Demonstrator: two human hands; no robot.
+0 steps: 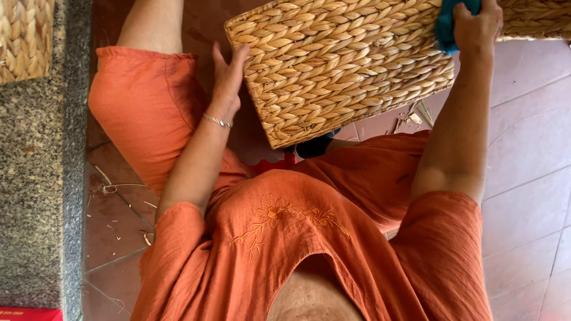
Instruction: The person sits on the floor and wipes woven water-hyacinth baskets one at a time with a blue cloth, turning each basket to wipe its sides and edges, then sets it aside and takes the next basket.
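Far left, another woven basket (pixel 24 35) is cut off at the corner, sitting by a speckled stone ledge (pixel 35 178); straw scraps (pixel 113 189) litter the tiled floor (pixel 523 148). Left hand (pixel 228 77) is flat against the near-left end of the big woven basket (pixel 339 65), fingers straight and spread, bracing, not gripping; bracelet (pixel 217 121) on the wrist. The basket rests over the lap in orange clothes (pixel 285 226), tilted, long axis running left to upper right, its right end out of frame. Right hand (pixel 476 27) sits on the top-right edge, fingers clenched on a teal cloth (pixel 445 27) pressed to the weave. The left hand is nearer the body. Cloth mostly hidden under the hand; basket's inside and base not visible; dark thing under the basket unclear.
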